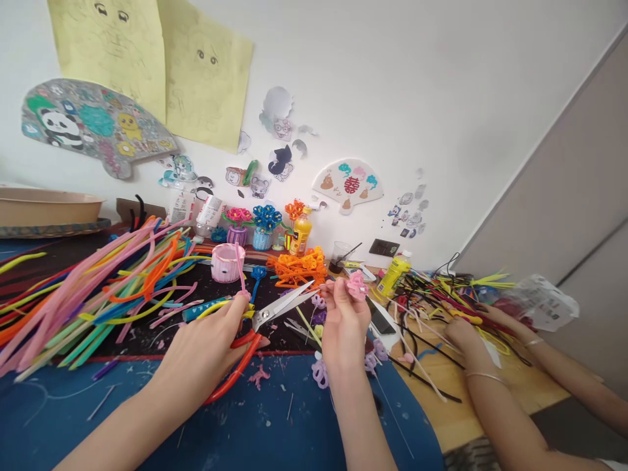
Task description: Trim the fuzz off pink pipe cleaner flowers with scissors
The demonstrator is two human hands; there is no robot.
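Observation:
My left hand [209, 343] is closed around the orange-red handles of a pair of scissors [277, 309]. The blades are slightly parted, and their tips reach close to my right fingers. A pink pipe cleaner [240, 265] rises from the thumb side of my left hand; I cannot tell whether it is pinched there. Between the fingertips of my right hand [345, 324] is a pink pipe-cleaner flower [357, 286], its petals turned to the right. Purple pipe-cleaner loops [320, 371] lie beside my right wrist. Pink scraps [259, 376] rest on the blue mat [235, 432].
Loose pipe cleaners [122, 281] are heaped at left. Behind my hands stand a pink-wrapped pot [227, 263], an orange pipe-cleaner pile [297, 267] and a juice bottle [301, 232]. At right, another person's hands [464, 333] reach into tangled pipe cleaners near a yellow bottle [394, 275].

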